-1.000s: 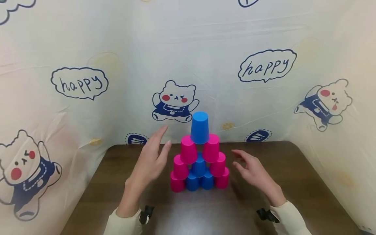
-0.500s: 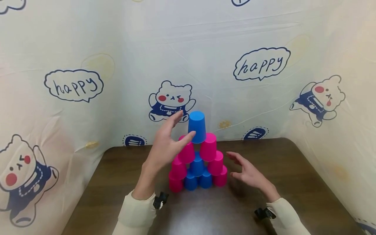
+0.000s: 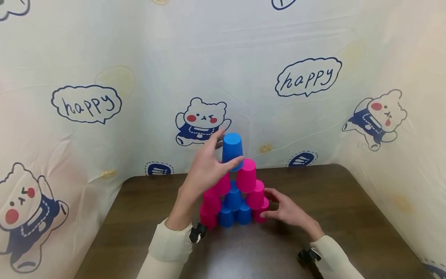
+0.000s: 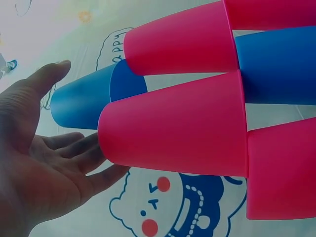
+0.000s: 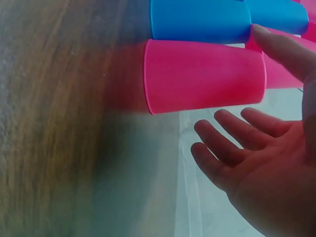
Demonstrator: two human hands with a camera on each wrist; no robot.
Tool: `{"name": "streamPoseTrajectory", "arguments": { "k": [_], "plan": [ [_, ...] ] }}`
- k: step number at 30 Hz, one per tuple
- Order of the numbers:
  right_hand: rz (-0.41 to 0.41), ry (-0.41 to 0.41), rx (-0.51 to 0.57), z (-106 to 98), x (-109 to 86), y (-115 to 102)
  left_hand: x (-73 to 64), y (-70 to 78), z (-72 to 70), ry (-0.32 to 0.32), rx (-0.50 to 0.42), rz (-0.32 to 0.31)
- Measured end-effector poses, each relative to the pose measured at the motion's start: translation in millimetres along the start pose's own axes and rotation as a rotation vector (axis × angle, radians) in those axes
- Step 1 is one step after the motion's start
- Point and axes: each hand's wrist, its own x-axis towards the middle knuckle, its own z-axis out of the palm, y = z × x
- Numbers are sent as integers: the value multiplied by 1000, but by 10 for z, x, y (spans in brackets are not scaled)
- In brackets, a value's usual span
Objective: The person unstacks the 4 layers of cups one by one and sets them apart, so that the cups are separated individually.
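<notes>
Pink and blue cups stand upside down in a pyramid, with one blue cup (image 3: 232,145) on top. My left hand (image 3: 203,166) is spread around this top cup, the thumb in front and the fingers behind. In the left wrist view, small gaps show between the hand (image 4: 47,182) and the blue cup (image 4: 81,101). Low on the pyramid's right side, my right hand (image 3: 290,209) is beside the bottom pink cup (image 3: 258,215). The right wrist view shows its fingers loosely bent and apart from that pink cup (image 5: 205,76).
The pyramid stands on a dark wooden table (image 3: 237,255). Behind and at both sides hangs a pale curtain (image 3: 258,77) printed with bears and the word "happy". A black strap mount (image 3: 198,232) sits at the left wrist, another mount (image 3: 308,255) at the right.
My left hand has moved right and forward to surround the top blue cup. My right hand has come left and slightly down, closer to the lower right cups. The pyramid keeps its shape.
</notes>
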Motion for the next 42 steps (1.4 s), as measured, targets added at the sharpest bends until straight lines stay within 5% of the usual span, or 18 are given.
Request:
{"name": "streamPoseTrajectory", "arguments": {
  "k": [9,18,30,42],
  "plan": [
    [16,-18,-25,96,29,54,17,-25,7,-67,1,-85],
    [35,-30,-37,119,47,83,18,-57,0,-78,-15,-81],
    [44,-40,-45,129,57,53,0,-59,-30,-55,-13,-59],
    [39,-24,-58,136,58,66,-67,-69,-252,21,-101,-48]
  ]
}}
